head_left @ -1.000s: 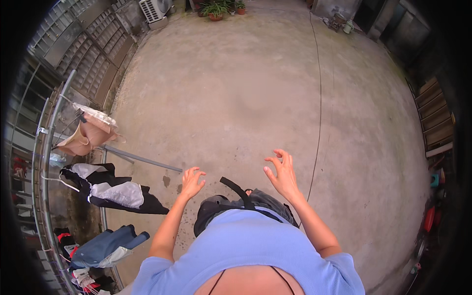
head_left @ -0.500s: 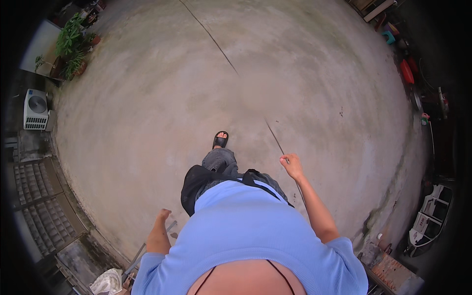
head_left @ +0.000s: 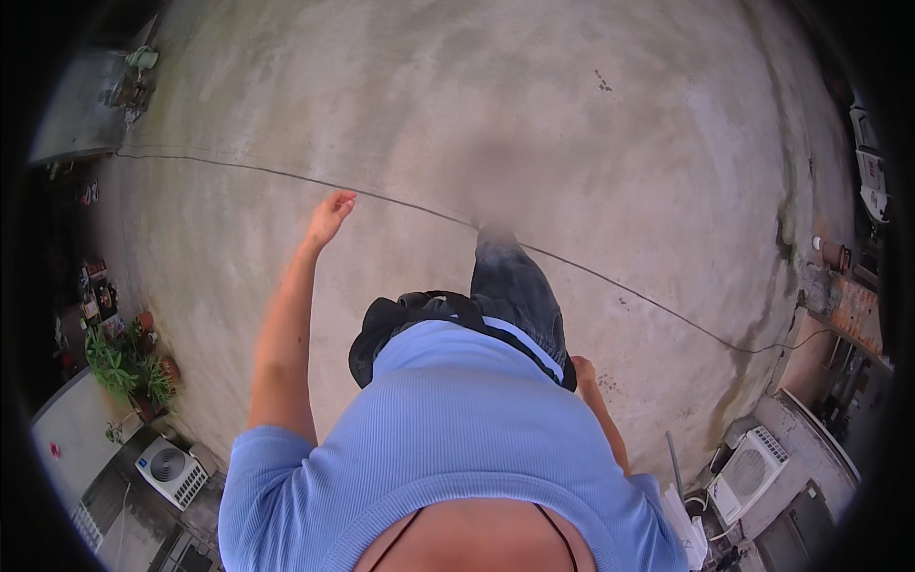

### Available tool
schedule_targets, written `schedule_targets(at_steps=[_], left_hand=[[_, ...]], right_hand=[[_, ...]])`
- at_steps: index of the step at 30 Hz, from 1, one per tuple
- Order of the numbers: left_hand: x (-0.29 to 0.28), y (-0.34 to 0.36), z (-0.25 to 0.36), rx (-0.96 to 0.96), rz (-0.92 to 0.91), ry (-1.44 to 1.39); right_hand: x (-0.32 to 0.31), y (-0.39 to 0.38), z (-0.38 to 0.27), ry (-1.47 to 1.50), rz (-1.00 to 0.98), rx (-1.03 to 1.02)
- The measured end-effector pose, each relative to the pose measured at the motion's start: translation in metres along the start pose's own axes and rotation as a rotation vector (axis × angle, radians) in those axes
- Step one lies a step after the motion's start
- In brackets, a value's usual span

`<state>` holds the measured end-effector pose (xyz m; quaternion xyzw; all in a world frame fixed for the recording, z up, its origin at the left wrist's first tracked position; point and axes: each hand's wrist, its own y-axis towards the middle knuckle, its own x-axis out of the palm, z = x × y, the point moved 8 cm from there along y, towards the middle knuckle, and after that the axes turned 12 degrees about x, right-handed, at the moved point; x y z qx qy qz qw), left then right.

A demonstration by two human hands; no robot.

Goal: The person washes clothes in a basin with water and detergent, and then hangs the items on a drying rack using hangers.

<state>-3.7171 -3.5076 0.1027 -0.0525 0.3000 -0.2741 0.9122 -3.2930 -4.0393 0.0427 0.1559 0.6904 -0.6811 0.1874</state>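
My left hand [head_left: 331,215] is out in front at the left. Its fingers are loosely bent with nothing in them, above a thin dark cable [head_left: 410,204] on the concrete ground. My right hand [head_left: 583,373] hangs low beside my right hip, partly hidden by my clothing. Its fingers do not show well enough to read. One leg in dark grey trousers [head_left: 515,286] is stepped forward, and a blurred patch covers the foot. At my waist is a black garment or bag [head_left: 381,334].
Potted plants [head_left: 129,367] and an air-conditioner unit [head_left: 172,472] stand at the lower left. Another white outdoor unit [head_left: 750,474], a grey pole [head_left: 673,459] and a white bag [head_left: 688,529] are at the lower right. A brick ledge [head_left: 856,315] edges the right side.
I have turned to the right, so the surroundings have swung round. My left hand has come forward and my right hand has dropped back to my hip. The other leg is now forward.
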Motion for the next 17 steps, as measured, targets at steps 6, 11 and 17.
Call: schedule_targets(at_steps=[6,11,17], left_hand=[[0.016,0.073,-0.022,-0.229,-0.135,0.06],[-0.021,0.096,-0.031,-0.694,0.044,-0.1],[-0.08,0.271,-0.01,-0.902,-0.145,0.073]], right_hand=[[-0.08,0.04,-0.142,0.385,0.049,0.097],[-0.295,0.018,-0.527,0.773,0.076,-0.496],[-0.557,-0.228,-0.838,0.905,0.174,-1.802]])
